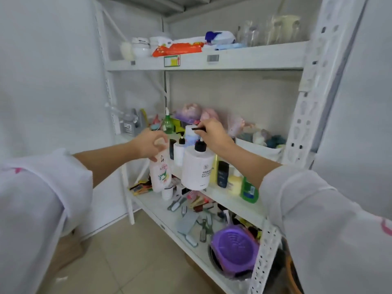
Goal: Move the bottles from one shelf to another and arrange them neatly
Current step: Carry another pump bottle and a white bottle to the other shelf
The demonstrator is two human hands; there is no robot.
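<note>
Here, a white metal shelving unit is filling the centre and right of the frame, its upper shelf carrying jars and packets across the top. Two arms in white sleeves are reaching in from the lower left and lower right corners. At the centre, the right hand is gripping the black pump head of a large white pump bottle, which is hanging upright in the air just in front of the middle shelf. Just left of it, the left hand is curling around the top of a white and pink bottle, holding it slightly tilted, clear of the shelf. Behind them, more bottles are standing on the middle shelf, among them a small white pump bottle at centre and a green bottle toward the lower right. Lower down, a purple bowl is sitting on the bottom shelf among scattered combs and small tools.
</note>
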